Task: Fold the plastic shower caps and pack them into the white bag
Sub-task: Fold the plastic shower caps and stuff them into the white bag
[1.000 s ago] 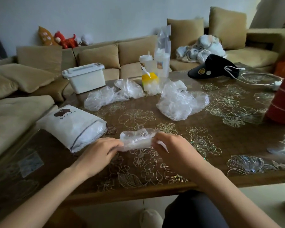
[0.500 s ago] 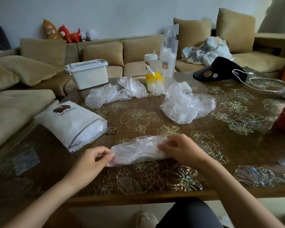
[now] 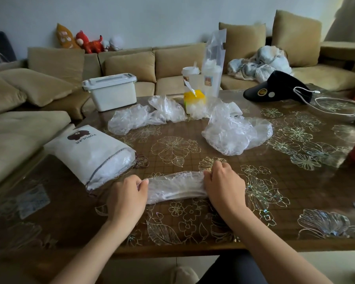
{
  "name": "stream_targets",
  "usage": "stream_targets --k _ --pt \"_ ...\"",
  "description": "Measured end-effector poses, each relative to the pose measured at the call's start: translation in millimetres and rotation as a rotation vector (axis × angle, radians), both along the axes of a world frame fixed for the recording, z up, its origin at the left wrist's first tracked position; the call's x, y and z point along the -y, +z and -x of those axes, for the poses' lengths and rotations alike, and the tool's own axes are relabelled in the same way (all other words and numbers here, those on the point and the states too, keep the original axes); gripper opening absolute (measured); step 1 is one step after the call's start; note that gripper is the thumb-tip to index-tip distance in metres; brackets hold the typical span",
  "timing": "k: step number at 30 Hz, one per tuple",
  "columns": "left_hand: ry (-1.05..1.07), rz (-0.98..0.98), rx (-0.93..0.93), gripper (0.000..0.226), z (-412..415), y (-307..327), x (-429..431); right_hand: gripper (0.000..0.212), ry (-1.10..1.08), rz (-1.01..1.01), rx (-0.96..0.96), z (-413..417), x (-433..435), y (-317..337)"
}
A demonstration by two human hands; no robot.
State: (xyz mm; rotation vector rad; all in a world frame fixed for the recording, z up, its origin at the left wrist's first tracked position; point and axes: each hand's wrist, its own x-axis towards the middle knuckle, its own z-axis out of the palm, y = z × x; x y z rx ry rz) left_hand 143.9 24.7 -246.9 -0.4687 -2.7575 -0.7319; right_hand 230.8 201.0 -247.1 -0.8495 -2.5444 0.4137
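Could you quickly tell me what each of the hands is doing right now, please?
Left hand: pinches the left end of the folded shower cap.
Right hand: grips its right end.

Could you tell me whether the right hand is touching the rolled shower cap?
Touching. The head view shows the right hand curled over and gripping the right end of the shower cap.

White bag [image 3: 90, 154]; brown table [image 3: 193, 222] patterned with gold flowers.

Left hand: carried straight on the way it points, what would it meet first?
The folded shower cap the left hand grips; past it, bare table, then probably the loose caps, though depth is unclear.
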Motion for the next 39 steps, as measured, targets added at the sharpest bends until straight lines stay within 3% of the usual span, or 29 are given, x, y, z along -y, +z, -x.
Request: stream_targets --k 7,12,16,20,25,30,39 --pt "-0.002 -0.142 0.006 0.023 -1.3 -1.5 1.5 0.022 -0.011 -0.031 0.050 -1.2 1.8 1.1" --pt "0.022 -0.334 0.006 0.044 -15.7 9.9 -3.6 0.036 0.028 0.118 -0.065 -11.4 3.2 14.6" --pt "-0.210 -0.126 -0.229 0.036 -28.1 22.0 -21.4 0.025 0.185 -0.068 -0.122 -17.7 -2.3 10.8" --pt "-0.509 0.054 -0.140 0.038 -29.3 18.1 -42.4 0.028 0.392 -0.150 -0.172 -11.8 3.1 1.7" --pt "-0.467 0.346 0.075 0.059 -9.0 -2.9 -41.9 0.055 0.508 -0.060 0.196 -8.7 2.5 -6.8" --pt "-0.459 0.405 0.076 0.105 -5.2 -17.4 -37.9 0.066 0.527 -0.016 0.333 -11.8 -2.4 -8.3" --pt "-0.455 0.390 0.150 0.072 -8.4 -15.0 -43.7 0.066 0.513 -0.019 0.378 -10.6 -5.5 -11.9"
